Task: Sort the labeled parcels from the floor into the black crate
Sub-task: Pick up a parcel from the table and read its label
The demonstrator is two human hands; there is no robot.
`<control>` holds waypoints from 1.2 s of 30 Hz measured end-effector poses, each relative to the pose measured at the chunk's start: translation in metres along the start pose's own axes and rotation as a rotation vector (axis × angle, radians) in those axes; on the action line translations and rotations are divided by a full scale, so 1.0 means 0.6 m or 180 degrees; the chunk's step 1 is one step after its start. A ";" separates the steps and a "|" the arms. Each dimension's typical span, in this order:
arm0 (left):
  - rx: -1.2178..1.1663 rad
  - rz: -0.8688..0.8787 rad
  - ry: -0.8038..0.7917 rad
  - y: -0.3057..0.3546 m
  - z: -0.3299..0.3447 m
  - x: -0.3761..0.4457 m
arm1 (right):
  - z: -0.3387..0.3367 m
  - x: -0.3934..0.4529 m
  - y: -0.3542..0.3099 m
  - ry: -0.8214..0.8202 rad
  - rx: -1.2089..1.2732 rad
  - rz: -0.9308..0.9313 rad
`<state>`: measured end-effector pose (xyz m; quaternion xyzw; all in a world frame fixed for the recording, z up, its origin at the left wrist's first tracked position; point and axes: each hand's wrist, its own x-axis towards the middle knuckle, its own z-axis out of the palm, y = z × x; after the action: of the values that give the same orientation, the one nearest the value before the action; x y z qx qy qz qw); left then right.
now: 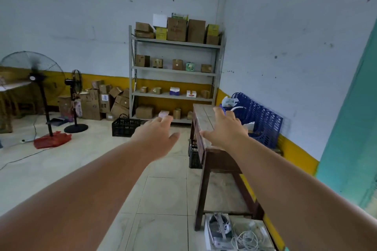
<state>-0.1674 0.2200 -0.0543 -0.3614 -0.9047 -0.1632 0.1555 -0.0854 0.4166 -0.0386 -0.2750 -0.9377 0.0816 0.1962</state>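
Observation:
Both my arms stretch forward into the room. My left hand (158,135) is held out in the air with relaxed fingers and holds nothing. My right hand (225,128) hovers over the near end of a wooden bench (204,116), fingers spread, also empty. A black crate (125,127) stands on the tiled floor ahead, left of my left hand. Behind it, a pile of cardboard parcels (106,102) leans against the far wall; one shows a white label (104,97). A second black crate (194,154) sits under the bench, partly hidden.
A grey metal shelf (175,69) with several boxes fills the far corner. Two standing fans (43,91) and a red bag (52,140) are at left, with a cable across the floor. Blue plastic crates (259,116) lean on the right wall. A box of cables (240,232) lies near my feet.

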 end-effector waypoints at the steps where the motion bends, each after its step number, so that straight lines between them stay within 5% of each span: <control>1: -0.0013 0.0003 -0.0024 -0.007 0.017 0.028 | 0.014 0.034 0.008 -0.0025 -0.0008 0.0016; 20: -0.0291 0.0292 -0.0782 -0.263 0.328 0.555 | 0.376 0.534 0.028 -0.0157 0.0016 0.0494; 36: -0.1120 0.0584 -0.2158 -0.132 0.789 0.889 | 0.701 0.822 0.306 -0.0642 0.0045 0.1119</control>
<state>-0.6689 0.6806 -0.2810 -0.4954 -0.8269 -0.1726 -0.2026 -0.5506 0.8210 -0.3097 -0.4235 -0.8895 0.1483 0.0858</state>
